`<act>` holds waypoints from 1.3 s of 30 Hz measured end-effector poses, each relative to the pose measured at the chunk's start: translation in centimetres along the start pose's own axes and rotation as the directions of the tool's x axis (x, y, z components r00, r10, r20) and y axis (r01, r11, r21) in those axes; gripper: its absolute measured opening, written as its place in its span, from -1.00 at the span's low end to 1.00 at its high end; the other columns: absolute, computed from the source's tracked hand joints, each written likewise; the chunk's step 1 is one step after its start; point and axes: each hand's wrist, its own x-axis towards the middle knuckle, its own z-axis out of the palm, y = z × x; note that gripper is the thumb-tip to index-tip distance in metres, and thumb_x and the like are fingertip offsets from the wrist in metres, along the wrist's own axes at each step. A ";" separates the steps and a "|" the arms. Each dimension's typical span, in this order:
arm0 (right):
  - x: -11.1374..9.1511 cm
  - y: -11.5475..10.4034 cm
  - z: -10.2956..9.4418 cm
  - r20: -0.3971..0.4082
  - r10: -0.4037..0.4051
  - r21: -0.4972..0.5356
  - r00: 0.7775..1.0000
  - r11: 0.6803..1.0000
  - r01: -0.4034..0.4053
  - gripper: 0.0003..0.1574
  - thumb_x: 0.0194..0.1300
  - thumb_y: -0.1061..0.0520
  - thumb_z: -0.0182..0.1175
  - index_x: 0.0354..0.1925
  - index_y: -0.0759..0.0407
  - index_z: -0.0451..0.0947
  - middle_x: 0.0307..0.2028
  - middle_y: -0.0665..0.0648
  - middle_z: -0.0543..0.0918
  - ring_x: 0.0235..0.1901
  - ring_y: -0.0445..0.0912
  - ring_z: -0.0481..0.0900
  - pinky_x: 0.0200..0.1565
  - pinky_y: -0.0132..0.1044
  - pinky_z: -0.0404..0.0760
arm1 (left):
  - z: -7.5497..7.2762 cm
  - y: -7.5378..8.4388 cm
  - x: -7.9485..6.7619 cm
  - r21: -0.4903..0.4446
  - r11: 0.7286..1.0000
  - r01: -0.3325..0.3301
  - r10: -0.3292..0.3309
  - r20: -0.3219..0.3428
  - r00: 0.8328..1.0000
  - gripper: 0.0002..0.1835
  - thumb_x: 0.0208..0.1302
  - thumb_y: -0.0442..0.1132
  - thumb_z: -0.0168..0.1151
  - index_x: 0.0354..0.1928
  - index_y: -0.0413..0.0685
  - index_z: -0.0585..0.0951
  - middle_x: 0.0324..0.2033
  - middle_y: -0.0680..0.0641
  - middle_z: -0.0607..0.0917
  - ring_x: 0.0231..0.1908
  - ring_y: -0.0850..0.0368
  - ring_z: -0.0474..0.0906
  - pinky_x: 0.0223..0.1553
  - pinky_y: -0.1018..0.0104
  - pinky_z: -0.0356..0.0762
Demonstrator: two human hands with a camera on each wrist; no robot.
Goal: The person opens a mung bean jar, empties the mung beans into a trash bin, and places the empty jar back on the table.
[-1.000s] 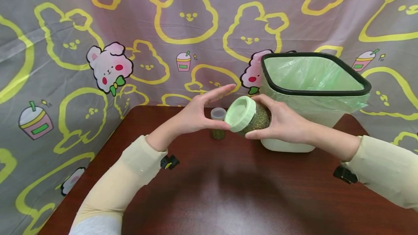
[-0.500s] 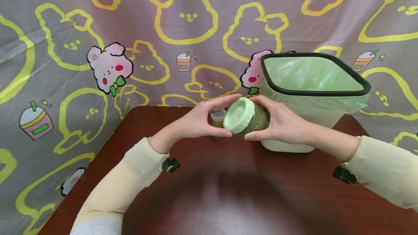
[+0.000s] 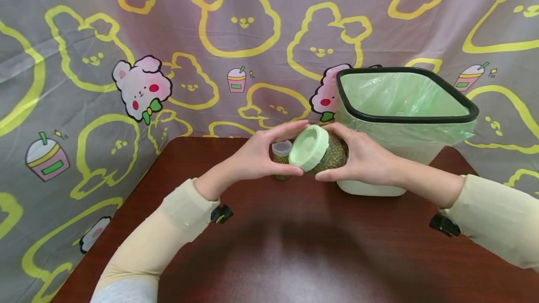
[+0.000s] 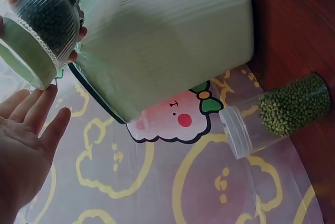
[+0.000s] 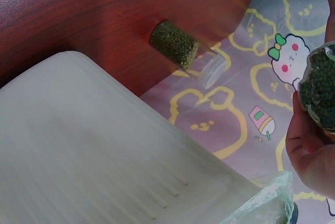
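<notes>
A clear ribbed jar [image 3: 336, 153] of green beans with a pale green lid [image 3: 309, 147] is held tilted above the table, lid toward the left. My right hand [image 3: 364, 157] grips the jar's body from the right, fingers over the top and thumb beneath. From the left, my left hand [image 3: 258, 155] holds the lid's rim, with fingers at its upper edge and the thumb at its lower edge. Behind the left hand a slim clear container [image 4: 296, 106] with a whitish cap, part filled with green beans, stands on the table; the hand partly hides it in the head view.
A pale bin [image 3: 375, 186] with a black rim and a green plastic liner stands at the back right, close behind the right hand. The dark red-brown table [image 3: 278, 256] ends at a patterned curtain [image 3: 261, 22] at the back and left.
My left hand's fingers have come down onto the lid's upper rim and its thumb has slid slightly right along the lower rim. The right hand and jar have hardly moved.
</notes>
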 end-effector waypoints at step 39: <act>-0.2 -0.1 0.0 0.005 0.004 -0.006 1.000 1.000 -0.004 0.10 -0.17 -0.18 0.59 0.25 0.10 0.29 0.01 0.04 0.54 -0.09 -0.07 0.51 -0.09 -0.09 0.48 | -0.4 0.6 0.0 -0.033 0.999 -0.044 0.046 0.058 0.997 -0.10 0.05 -0.33 0.49 0.42 -0.12 0.24 0.32 0.02 0.38 0.26 0.19 0.34 0.15 0.09 0.39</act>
